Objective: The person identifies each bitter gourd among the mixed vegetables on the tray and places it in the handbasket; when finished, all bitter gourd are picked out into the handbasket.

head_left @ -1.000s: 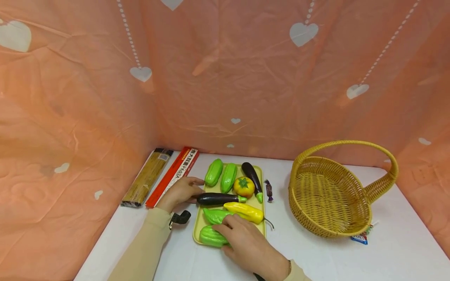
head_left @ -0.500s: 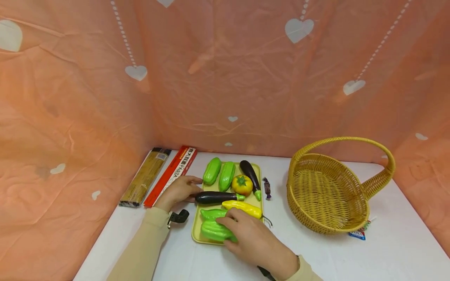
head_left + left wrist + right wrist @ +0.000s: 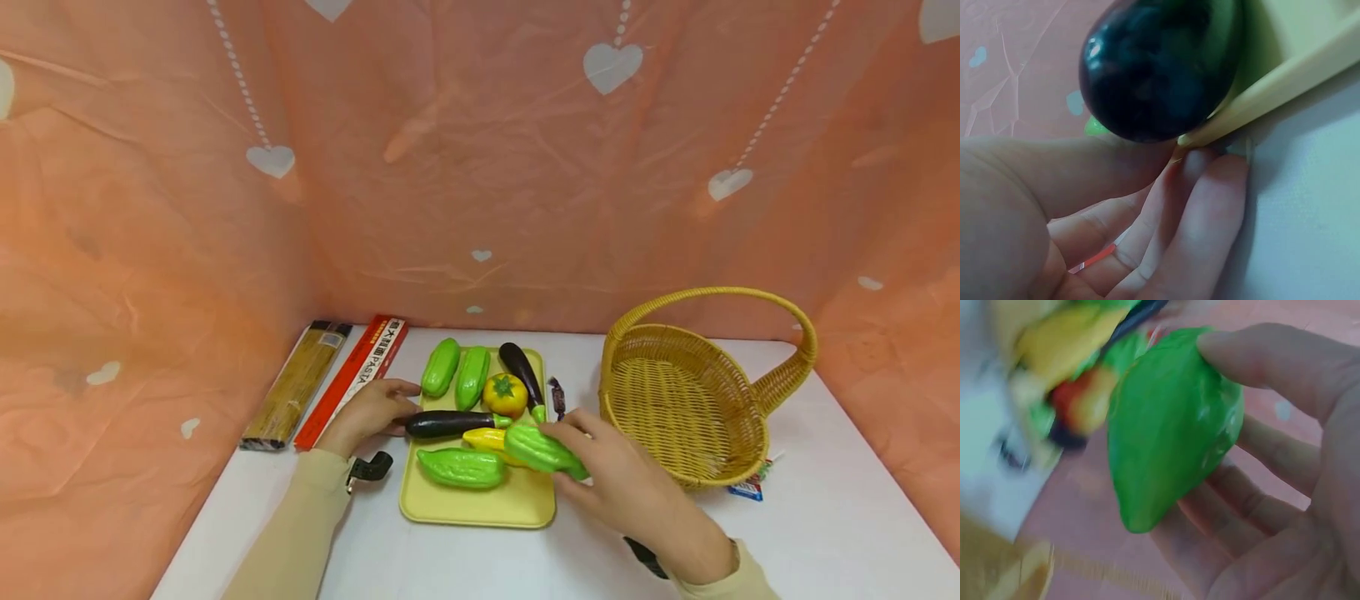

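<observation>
My right hand (image 3: 630, 479) holds a green bitter melon (image 3: 543, 450) with thumb and fingers, over the right side of the yellow tray (image 3: 517, 504). The right wrist view shows this melon's tapered end pointing away from the palm. My left hand (image 3: 367, 414) pinches the tray's left rim, thumb on top and fingers below, close by a dark eggplant (image 3: 1154, 69). Also on the tray lie another bitter melon (image 3: 461, 468), a yellow pepper (image 3: 483, 439) partly hidden by the held melon, a tomato (image 3: 506, 394), a second eggplant (image 3: 522, 371) and two green ridged vegetables (image 3: 472, 379).
A wicker basket (image 3: 675, 400) with a tall handle stands right of the tray. A wrapped candy (image 3: 557, 398) lies between them, and small packets (image 3: 746, 487) beside the basket. On the left lie a red pasta box (image 3: 352, 383) and a pack of noodles (image 3: 296, 387).
My right hand has lifted the front bitter melon and carried it right and toward the back. My left hand stays at the tray rim. The whole view has shifted slightly.
</observation>
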The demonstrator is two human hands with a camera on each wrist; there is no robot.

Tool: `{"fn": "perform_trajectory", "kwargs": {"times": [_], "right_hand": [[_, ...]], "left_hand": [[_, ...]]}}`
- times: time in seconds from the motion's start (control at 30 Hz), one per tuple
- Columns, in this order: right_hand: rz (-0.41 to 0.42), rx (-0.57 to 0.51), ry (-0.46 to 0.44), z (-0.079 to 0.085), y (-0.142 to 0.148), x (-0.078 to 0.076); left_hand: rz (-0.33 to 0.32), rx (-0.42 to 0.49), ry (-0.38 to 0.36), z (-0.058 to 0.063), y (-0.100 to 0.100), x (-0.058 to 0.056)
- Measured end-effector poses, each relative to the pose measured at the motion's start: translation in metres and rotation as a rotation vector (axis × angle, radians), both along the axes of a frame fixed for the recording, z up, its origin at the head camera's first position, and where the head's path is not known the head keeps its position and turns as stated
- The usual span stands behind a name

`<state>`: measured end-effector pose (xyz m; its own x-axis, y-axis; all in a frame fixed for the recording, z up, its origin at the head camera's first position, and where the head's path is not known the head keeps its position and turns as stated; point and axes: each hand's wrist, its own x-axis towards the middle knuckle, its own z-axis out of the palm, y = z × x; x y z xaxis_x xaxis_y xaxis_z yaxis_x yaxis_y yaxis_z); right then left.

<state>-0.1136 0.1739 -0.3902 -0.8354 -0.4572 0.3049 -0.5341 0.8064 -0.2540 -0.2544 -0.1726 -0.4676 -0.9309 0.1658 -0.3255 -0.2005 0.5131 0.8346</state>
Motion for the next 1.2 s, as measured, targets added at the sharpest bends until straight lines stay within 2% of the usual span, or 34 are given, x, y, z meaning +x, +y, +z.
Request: {"fn": "perform_trajectory", "kwargs": {"times": [0.27,0.5,0.7,0.83,0.97,1.2], "right_hand": [[-0.211,0.077,-0.031,0.023,0.080,-0.011],[-0.285,0.102,-0.128,0.032,0.126,-0.046],[-0.339,0.128,-0.196,0.029,0.152,-0.081],[-0.372,0.120,-0.298,0.025,0.163,-0.102],[-0.387,0.088,-0.396,0.020,0.169,-0.112],[-0.392,0.075,-0.433,0.009,0.171,-0.125]], "left_hand": [[-0.023,-0.024,0.013,0.001,-0.004,0.000],[-0.030,-0.033,0.013,0.004,-0.004,0.002],[-0.024,-0.017,0.004,0.001,-0.001,0.000],[-0.020,-0.007,0.004,0.000,-0.003,0.000],[-0.026,-0.012,0.004,0.000,-0.003,0.001],[-0.020,-0.007,0.006,0.001,-0.001,0.001]]}}
